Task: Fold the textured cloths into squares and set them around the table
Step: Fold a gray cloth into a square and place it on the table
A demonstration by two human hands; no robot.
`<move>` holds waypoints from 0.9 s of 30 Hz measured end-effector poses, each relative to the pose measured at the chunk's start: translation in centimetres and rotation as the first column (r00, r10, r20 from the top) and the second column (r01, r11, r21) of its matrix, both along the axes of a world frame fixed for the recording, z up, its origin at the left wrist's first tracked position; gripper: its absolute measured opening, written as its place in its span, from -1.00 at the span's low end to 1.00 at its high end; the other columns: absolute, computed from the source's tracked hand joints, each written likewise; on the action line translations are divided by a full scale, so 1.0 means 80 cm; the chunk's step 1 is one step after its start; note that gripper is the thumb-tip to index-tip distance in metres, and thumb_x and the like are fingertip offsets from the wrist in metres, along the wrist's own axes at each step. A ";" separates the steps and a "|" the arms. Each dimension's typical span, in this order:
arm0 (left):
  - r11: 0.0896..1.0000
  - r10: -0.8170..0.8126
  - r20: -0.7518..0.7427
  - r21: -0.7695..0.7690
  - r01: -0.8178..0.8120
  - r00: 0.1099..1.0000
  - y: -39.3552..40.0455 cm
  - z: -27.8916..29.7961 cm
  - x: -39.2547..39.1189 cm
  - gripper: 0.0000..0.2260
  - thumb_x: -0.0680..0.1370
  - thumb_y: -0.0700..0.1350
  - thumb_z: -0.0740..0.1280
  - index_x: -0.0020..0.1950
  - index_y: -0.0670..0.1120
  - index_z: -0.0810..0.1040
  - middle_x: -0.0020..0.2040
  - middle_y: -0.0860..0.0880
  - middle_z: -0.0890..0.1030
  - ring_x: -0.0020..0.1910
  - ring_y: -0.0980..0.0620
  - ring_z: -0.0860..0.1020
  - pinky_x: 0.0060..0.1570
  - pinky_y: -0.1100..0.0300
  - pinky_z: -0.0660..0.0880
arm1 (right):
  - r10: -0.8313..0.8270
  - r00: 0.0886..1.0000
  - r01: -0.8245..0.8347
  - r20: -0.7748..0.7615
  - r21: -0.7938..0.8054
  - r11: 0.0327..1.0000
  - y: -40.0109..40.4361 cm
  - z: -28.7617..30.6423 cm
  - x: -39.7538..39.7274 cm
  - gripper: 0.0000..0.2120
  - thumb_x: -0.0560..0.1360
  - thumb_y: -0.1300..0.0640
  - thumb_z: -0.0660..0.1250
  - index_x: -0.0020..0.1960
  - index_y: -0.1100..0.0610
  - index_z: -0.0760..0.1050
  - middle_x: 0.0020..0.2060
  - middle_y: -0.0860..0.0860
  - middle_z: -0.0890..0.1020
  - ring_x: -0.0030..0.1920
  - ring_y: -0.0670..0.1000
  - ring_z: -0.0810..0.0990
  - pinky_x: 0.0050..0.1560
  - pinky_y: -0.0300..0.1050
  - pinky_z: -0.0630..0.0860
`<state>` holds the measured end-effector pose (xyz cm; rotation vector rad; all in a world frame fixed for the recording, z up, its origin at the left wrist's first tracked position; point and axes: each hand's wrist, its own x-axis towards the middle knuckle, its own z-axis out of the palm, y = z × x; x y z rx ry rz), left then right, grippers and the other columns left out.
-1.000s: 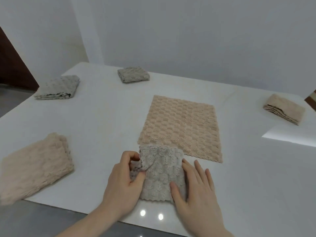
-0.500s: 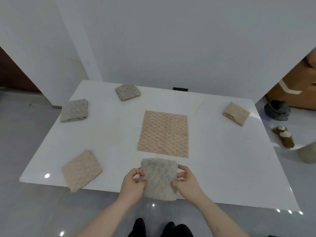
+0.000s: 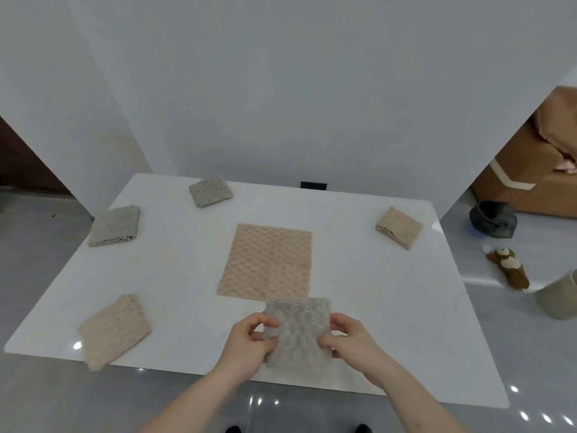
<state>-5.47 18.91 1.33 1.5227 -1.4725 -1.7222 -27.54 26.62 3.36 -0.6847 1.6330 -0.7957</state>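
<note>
1. Far left, by table (image 3: 187, 276) left edge: grey folded cloth (image 3: 115, 225), laid flat, well apart from the rest.
2. Near-left corner: beige folded cloth (image 3: 115, 329), laid at an angle, its lower corner seen hanging past the front edge.
3. Back edge, left of ctr: 2nd grey folded square (image 3: 210, 191), flat, slightly rotated.
4. Table ctr: unfolded beige cloth (image 3: 267, 260), spread flat in a single layer, textured side up.
5. L hand (image 3: 246, 342): fingers curled, left edge of grey folded cloth in hand (image 3: 298, 329) is pinched betw thumb and fingers.
6. Held cloth is located at front ctr of table, just in front of the unfolded beige one, top edge overlapping or touching its near edge (can't be told which). Whether it is lifted or resting on the table can't be told either.
7. R hand (image 3: 349, 339): fingers curled, right edge of same cloth is clamped, thumb on top.
8. Right side, toward back corner: beige folded stack (image 3: 399, 231), layers visible along its left side.
9. Off-table, right, on floor: dark pot (image 3: 491, 218), plush toy (image 3: 509, 268), pale bin (image 3: 559, 296) partly cut off by frame edge.
10. Behind the table at back edge: small black block (image 3: 313, 185).
</note>
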 end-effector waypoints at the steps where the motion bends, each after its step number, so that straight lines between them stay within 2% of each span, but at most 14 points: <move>1: 1.000 0.025 -0.009 0.007 -0.025 1.000 0.008 0.003 -0.022 -0.80 0.50 -0.41 0.41 0.00 -0.14 0.65 -0.25 0.03 0.58 -0.40 0.12 0.57 -0.32 0.28 0.51 | 0.021 1.000 -0.021 0.009 -0.007 1.000 0.006 0.001 -0.022 -0.72 0.42 0.24 0.43 0.11 0.05 0.64 0.01 -0.04 0.72 -0.01 0.03 0.72 0.08 0.09 0.66; 3: 0.997 0.073 -0.023 0.015 -0.073 0.997 0.026 0.008 -0.066 -0.78 0.50 -0.41 0.41 0.01 -0.11 0.66 -0.16 0.03 0.63 -0.35 0.10 0.63 -0.31 0.27 0.54 | 0.049 0.999 -0.048 0.019 -0.024 0.999 0.018 0.004 -0.069 -0.72 0.46 0.20 0.43 0.16 0.06 0.61 0.03 -0.02 0.73 0.01 0.01 0.72 0.06 0.02 0.67; 6: 0.989 0.145 -0.041 0.030 -0.144 0.989 0.052 0.012 -0.122 -0.76 0.48 -0.41 0.41 -0.02 -0.08 0.68 -0.04 -0.02 0.72 -0.29 -0.03 0.66 -0.30 0.15 0.54 | 0.070 0.998 -0.070 -0.008 -0.027 0.997 0.033 0.012 -0.130 -0.76 0.48 0.20 0.42 0.15 0.08 0.60 -0.04 0.02 0.74 -0.03 0.03 0.73 -0.02 -0.03 0.66; 9: 0.975 0.220 -0.041 0.025 -0.219 0.975 0.079 0.021 -0.169 -0.77 0.47 -0.43 0.40 -0.06 -0.11 0.70 -0.08 -0.06 0.72 -0.36 -0.02 0.60 -0.35 0.11 0.50 | 0.099 0.993 -0.102 -0.064 -0.041 0.994 0.040 0.018 -0.180 -0.78 0.46 0.22 0.40 0.09 0.05 0.63 -0.09 0.01 0.74 -0.05 0.02 0.73 -0.04 -0.03 0.65; 14: 0.952 0.306 -0.018 0.012 -0.306 0.952 0.105 0.030 -0.200 -0.77 0.48 -0.46 0.40 -0.12 -0.15 0.72 -0.22 -0.04 0.70 -0.44 0.03 0.55 -0.38 0.19 0.51 | 0.183 0.971 -0.197 -0.153 -0.079 0.977 0.035 0.024 -0.213 -0.80 0.44 0.21 0.39 0.00 -0.02 0.65 -0.13 -0.06 0.74 -0.07 -0.08 0.71 -0.14 -0.22 0.57; 18: 0.952 0.307 -0.005 -0.003 -0.307 0.952 0.104 0.031 -0.214 -0.78 0.50 -0.44 0.39 -0.06 -0.15 0.72 -0.17 -0.06 0.71 -0.40 -0.02 0.58 -0.39 0.18 0.53 | 0.183 0.969 -0.201 -0.167 -0.098 0.975 0.032 0.018 -0.227 -0.80 0.44 0.24 0.39 -0.01 0.00 0.65 -0.14 -0.06 0.74 -0.10 -0.11 0.70 -0.18 -0.28 0.54; 22: 0.963 0.270 0.005 0.012 -0.270 0.963 0.094 0.023 -0.230 -0.75 0.51 -0.42 0.37 -0.06 -0.10 0.72 -0.20 -0.06 0.71 -0.38 -0.01 0.57 -0.35 0.24 0.53 | 0.147 0.970 -0.168 -0.192 -0.099 0.981 0.032 0.009 -0.241 -0.79 0.44 0.25 0.38 -0.02 0.00 0.66 -0.15 -0.06 0.74 -0.09 -0.10 0.70 -0.13 -0.24 0.59; 25: 0.973 0.229 0.016 0.016 -0.229 0.973 0.092 0.011 -0.248 -0.75 0.50 -0.40 0.39 -0.07 -0.08 0.73 -0.10 0.01 0.73 -0.31 0.08 0.62 -0.32 0.31 0.53 | 0.148 0.965 -0.171 -0.217 -0.092 0.981 0.036 -0.001 -0.259 -0.78 0.44 0.26 0.38 -0.02 0.00 0.66 -0.13 -0.03 0.73 -0.09 -0.07 0.71 -0.10 -0.15 0.64; 27: 0.978 0.205 0.046 0.017 -0.206 0.978 0.094 0.004 -0.260 -0.77 0.49 -0.37 0.40 -0.06 -0.05 0.73 -0.12 0.03 0.72 -0.27 0.08 0.64 -0.31 0.31 0.54 | 0.165 0.954 -0.189 -0.251 -0.071 0.979 0.038 -0.006 -0.274 -0.76 0.42 0.27 0.36 -0.03 -0.01 0.66 -0.14 -0.02 0.73 -0.08 -0.07 0.70 -0.08 -0.09 0.66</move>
